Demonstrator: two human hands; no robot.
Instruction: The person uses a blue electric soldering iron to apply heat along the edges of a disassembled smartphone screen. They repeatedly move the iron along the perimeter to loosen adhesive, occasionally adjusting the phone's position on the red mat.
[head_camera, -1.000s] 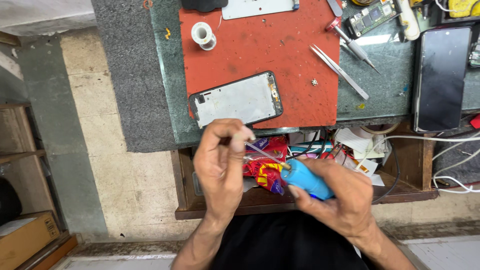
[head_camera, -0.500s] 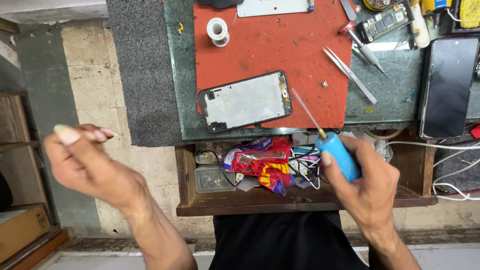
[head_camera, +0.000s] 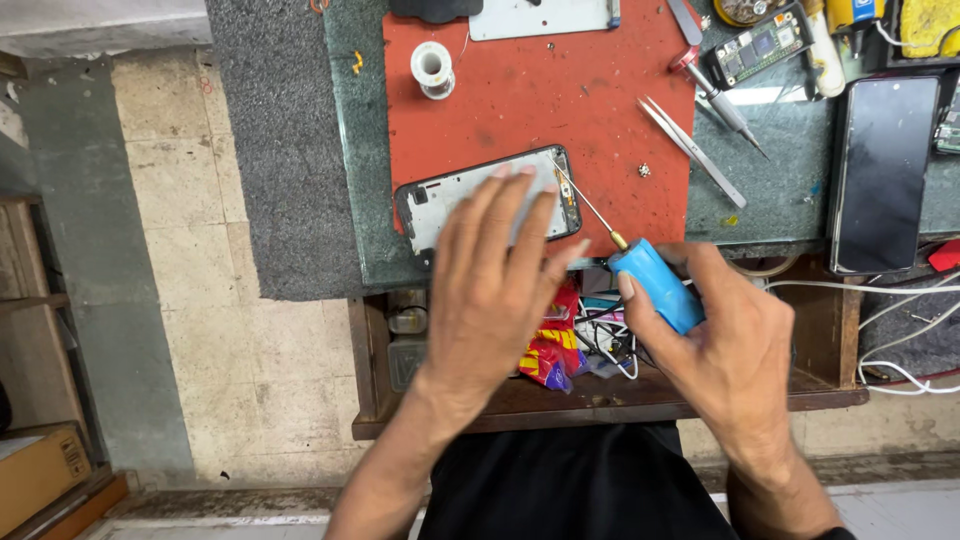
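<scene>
The phone frame (head_camera: 487, 195) lies on the red mat (head_camera: 540, 100), partly under the spread, flat fingers of the left hand (head_camera: 495, 285). The right hand (head_camera: 725, 345) has its fingers clamped on a blue screwdriver (head_camera: 655, 283), whose thin tip reaches the frame's right edge, just beyond the left fingertips. Tweezers (head_camera: 692, 152) lie farther right; a solder spool (head_camera: 432, 70) sits above the fingers.

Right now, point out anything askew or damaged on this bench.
The phone frame lies crooked on the red mat, stripped to its bare shell. A tiny loose part sits alone on the mat. The drawer below hangs open, crammed with wrappers and wires.
</scene>
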